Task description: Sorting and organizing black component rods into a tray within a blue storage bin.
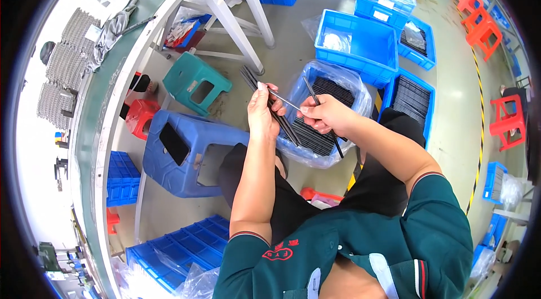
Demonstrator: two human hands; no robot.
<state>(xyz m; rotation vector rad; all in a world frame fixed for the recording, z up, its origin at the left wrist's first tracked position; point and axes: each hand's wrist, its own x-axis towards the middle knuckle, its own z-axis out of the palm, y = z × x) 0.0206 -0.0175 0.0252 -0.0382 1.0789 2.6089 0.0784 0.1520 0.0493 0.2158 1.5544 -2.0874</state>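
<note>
Left hand (262, 112) grip clamped on a bundle of thin black strips (269, 104), fanned up-left to down-right above the lap; right hand (326, 114) grip pinched on a single black strip (314, 98), just beside the bundle. Directly below: blue crate (387, 108) lined with clear plastic bag (321, 155), stacked with more black strips. Farther back, blue bins (360, 45), white rectangular labels on the bagged one (385, 1).
</note>
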